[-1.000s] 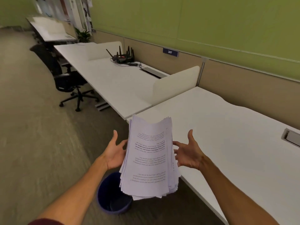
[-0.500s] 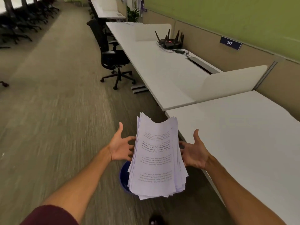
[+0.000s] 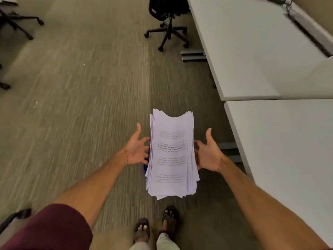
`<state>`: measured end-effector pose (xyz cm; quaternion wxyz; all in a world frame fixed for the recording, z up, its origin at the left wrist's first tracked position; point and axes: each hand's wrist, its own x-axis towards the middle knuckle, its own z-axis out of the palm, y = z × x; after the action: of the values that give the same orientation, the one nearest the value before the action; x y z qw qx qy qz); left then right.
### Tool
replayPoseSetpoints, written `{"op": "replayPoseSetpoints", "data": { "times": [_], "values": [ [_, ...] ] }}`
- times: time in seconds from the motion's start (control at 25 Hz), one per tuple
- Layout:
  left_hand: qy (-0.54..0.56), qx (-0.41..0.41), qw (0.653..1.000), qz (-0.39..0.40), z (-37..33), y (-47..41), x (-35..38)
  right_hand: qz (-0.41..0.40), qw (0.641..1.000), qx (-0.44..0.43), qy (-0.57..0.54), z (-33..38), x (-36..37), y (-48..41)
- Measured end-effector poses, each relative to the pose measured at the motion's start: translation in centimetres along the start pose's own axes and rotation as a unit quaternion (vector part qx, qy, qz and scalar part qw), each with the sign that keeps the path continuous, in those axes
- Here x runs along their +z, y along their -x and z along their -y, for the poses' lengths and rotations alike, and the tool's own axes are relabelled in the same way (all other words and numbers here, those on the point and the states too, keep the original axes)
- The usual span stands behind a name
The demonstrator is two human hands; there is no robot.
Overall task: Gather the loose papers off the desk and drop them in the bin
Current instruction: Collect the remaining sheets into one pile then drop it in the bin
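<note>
A thick stack of printed white papers [image 3: 172, 156] hangs over the floor, carried between my two hands. My left hand [image 3: 136, 150] supports its left side with spread fingers reaching under the sheets and the thumb up. My right hand [image 3: 209, 154] does the same on the right side. The blue bin [image 3: 145, 169] stands on the floor directly below; only a thin sliver shows past the stack's left edge.
The white desk [image 3: 288, 150] runs along the right, with a second desk [image 3: 252, 51] beyond it. A black office chair [image 3: 169, 18] stands at the top. My sandalled feet [image 3: 142, 230] are on the carpet behind the bin.
The view has tilted down to the floor. The stack, held the same way, now sits straight over the bin and hides nearly all of it.
</note>
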<state>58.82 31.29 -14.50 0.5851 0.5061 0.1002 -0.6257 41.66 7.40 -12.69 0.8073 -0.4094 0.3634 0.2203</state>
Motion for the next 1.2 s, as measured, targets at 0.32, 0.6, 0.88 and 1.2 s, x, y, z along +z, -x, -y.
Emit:
{"op": "replayPoseSetpoints", "data": {
  "times": [0.32, 0.6, 0.88, 1.2],
  "values": [
    [-0.028, -0.108, 0.993, -0.042, 7.4, -11.2, -8.2, -0.003, 0.994, 0.113, -0.009, -8.0, -5.2, -14.2],
    [-0.147, -0.153, 0.969, -0.129, 13.9, -22.4, -11.7, -0.001, 0.988, 0.152, -0.002, -13.7, -8.8, -24.7],
    [-0.176, -0.162, 0.944, -0.227, 16.7, -30.6, -13.3, -0.126, 0.978, 0.158, 0.055, -16.2, -11.4, -31.8],
    [-0.321, -0.121, 0.907, -0.246, 18.9, -30.7, -14.0, -0.170, 0.880, 0.096, 0.434, -17.9, -11.6, -33.5]
  ]
}}
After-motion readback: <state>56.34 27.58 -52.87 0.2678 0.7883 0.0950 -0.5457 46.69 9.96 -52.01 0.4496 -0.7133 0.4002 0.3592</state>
